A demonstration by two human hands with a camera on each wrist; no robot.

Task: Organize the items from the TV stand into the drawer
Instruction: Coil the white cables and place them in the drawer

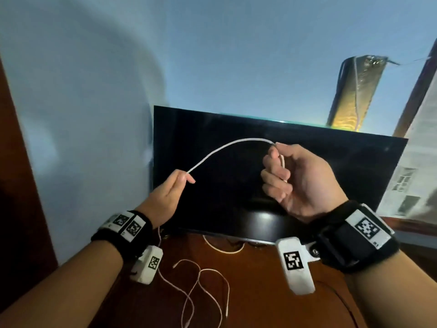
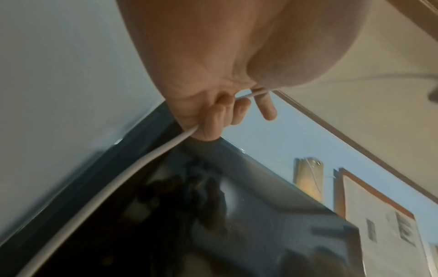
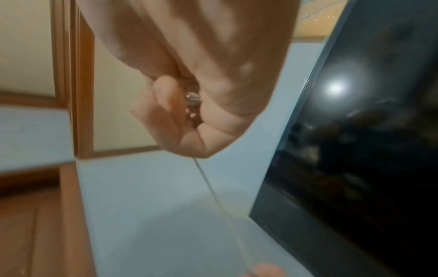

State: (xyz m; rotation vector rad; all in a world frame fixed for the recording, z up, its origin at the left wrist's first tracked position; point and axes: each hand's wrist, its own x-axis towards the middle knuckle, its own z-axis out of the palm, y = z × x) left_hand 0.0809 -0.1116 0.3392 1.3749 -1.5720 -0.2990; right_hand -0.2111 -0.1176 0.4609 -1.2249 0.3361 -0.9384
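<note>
A thin white cable (image 1: 227, 145) arcs in the air in front of the black TV screen (image 1: 236, 185). My left hand (image 1: 182, 179) pinches it at the left end of the arc, and the cable (image 2: 132, 168) runs on through my curled fingers (image 2: 213, 121). My right hand (image 1: 280, 169) grips the other end, fingers curled round it, with a metal plug (image 3: 193, 97) showing inside the fist. The rest of the cable (image 1: 201, 287) hangs from the left hand and lies in loose loops on the wooden TV stand (image 1: 260, 292). No drawer is in view.
The TV sits on a dark oval base (image 1: 262, 221) at the back of the stand. Another white cord (image 1: 222, 248) curls under the TV. A blue wall (image 1: 212, 55) is behind, a brown wooden frame (image 1: 14, 162) at left, and a golden hanging object (image 1: 354, 95) at upper right.
</note>
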